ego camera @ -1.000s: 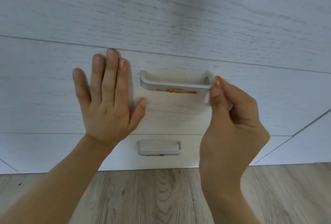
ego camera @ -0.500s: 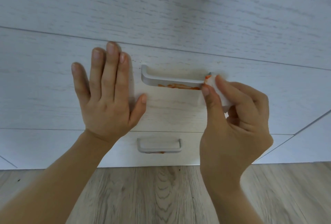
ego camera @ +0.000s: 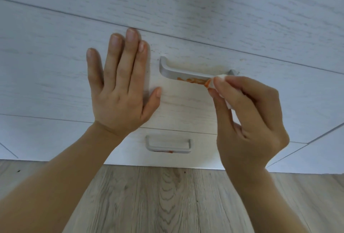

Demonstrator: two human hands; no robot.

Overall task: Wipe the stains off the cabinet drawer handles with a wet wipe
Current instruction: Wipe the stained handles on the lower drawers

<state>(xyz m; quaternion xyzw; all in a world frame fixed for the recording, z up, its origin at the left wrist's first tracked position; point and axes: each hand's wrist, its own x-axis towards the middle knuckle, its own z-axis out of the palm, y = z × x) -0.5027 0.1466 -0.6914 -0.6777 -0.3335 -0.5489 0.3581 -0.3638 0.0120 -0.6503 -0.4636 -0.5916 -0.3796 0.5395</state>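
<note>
In the head view, the left hand (ego camera: 119,91) lies flat on the white drawer front (ego camera: 55,76), just left of the upper handle (ego camera: 186,74). Its fingers are straight and close together, pointing up, and the thumb is spread to the right, near the left end of the handle but apart from it. The left forearm comes up from the lower left corner.

The right hand (ego camera: 249,121) is raised from the lower right, with the wrist bent. Its thumb and forefinger pinch a folded wet wipe (ego camera: 214,83), while the other fingers are curled behind. The tip of the wipe touches the right part of the upper handle, where an orange stain (ego camera: 191,80) lies along the bar; the wipe itself carries some orange.

Below, the lower handle (ego camera: 168,146) on the next drawer shows a small orange mark on its underside. A wooden floor (ego camera: 167,204) lies under the cabinet.
</note>
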